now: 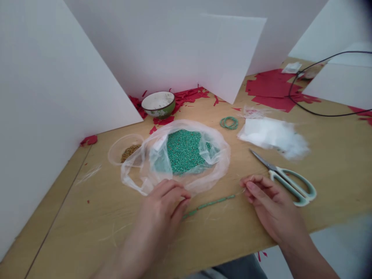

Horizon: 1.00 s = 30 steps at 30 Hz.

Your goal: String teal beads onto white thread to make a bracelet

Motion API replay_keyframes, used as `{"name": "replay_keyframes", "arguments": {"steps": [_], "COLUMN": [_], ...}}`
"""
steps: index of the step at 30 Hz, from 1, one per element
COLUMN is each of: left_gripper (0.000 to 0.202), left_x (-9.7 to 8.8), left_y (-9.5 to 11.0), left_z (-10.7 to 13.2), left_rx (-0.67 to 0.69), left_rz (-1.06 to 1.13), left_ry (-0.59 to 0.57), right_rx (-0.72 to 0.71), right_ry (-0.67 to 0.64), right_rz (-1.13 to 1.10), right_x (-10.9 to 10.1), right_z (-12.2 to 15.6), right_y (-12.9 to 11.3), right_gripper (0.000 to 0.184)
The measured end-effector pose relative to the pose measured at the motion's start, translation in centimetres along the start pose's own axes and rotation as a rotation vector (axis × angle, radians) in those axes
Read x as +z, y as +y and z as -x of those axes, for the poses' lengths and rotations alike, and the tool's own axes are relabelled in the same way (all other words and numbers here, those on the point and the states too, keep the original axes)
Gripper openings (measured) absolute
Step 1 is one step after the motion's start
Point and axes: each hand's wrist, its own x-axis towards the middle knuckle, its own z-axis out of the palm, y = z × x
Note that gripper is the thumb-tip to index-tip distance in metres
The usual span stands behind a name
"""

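A strand of green tube beads (215, 202) stretches between my two hands, just above or on the table. At its right end, my right hand (266, 197) pinches a thin clear thread. My left hand (170, 201) is closed at the strand's left end; its fingertips partly hide what they grip. Beyond my hands lies an open clear plastic bag (217, 170) filled with small green beads (186, 151). Scissors (286, 176) with pale handles rest beside my right hand, blades pointing away to the left.
Behind the bag stands a green-and-white bowl (159, 110) among red paper scraps (188, 97). A clear dish (112, 149) holds gold beads (130, 152). Green bead rings (229, 123) and white plastic bags (270, 133) lie further right. Black cable (319, 114) loops over red paper. White panels (162, 46) surround the table.
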Motion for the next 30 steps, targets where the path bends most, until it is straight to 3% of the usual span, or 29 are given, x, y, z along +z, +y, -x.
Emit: {"name": "replay_keyframes", "arguments": {"steps": [5, 10, 23, 30], "left_gripper": [0.012, 0.017, 0.018, 0.016], "left_x": [-1.2, -0.5, -1.2, -1.8], "left_y": [-2.7, -4.2, -4.9, -5.6], "left_z": [4.7, 7.0, 7.1, 7.3], "left_rx": [-0.222, -0.269, -0.152, -0.167], "left_rz": [0.021, -0.057, -0.185, -0.191], "left_ry": [-0.104, -0.080, -0.085, -0.047], "right_rx": [0.024, 0.025, -0.029, -0.015], "right_ry": [0.028, 0.022, 0.027, 0.005], "right_rz": [-0.050, -0.054, 0.045, 0.067], "right_x": [0.1, -0.1, 0.4, 1.2], "right_z": [-0.3, -0.3, -0.1, -0.1], "right_y": [0.2, 0.6, 0.4, 0.5], "right_gripper": [0.023, 0.021, 0.019, 0.020]}}
